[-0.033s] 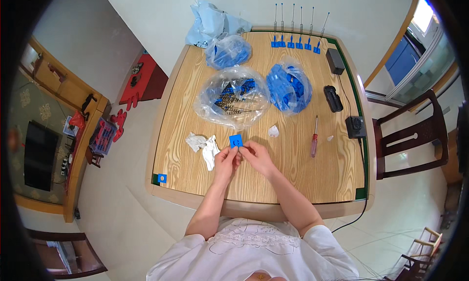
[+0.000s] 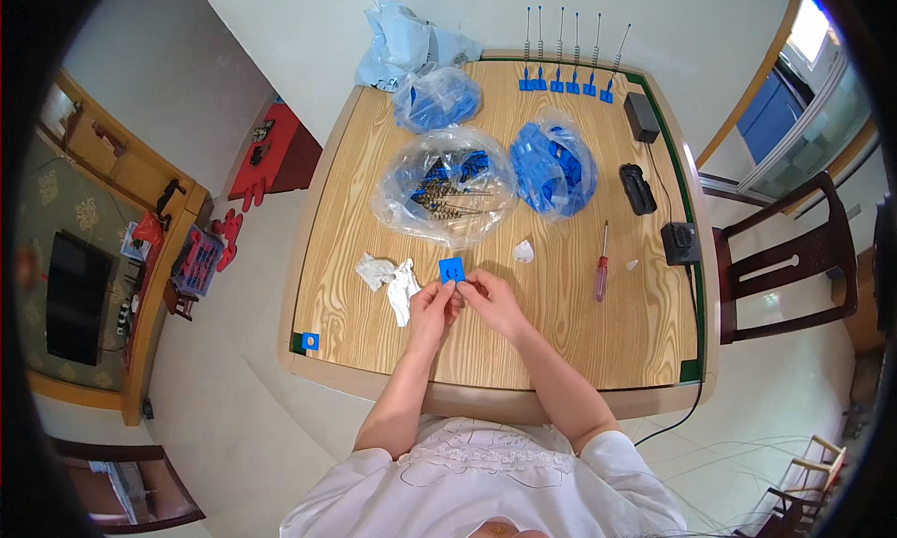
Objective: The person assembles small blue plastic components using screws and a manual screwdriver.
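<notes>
Both hands meet over the middle of a wooden table [image 2: 374, 342]. My left hand [image 2: 432, 304] and my right hand [image 2: 492, 300] pinch a small blue square plastic piece [image 2: 451, 271] between their fingertips, just above the tabletop. Crumpled white paper or cloth [image 2: 391, 278] lies just left of my left hand. Beyond the hands sits a clear plastic bag [image 2: 447, 185] holding blue parts and thin metal springs or rods. A red-handled screwdriver [image 2: 602, 265] lies to the right of my right hand.
Two more bags of blue parts [image 2: 554, 166] [image 2: 437, 97] lie farther back. A row of blue pieces with upright metal rods [image 2: 568, 82] lines the far edge. Black boxes [image 2: 639, 188] and a cable run along the right edge. A dark wooden chair [image 2: 794, 267] stands right.
</notes>
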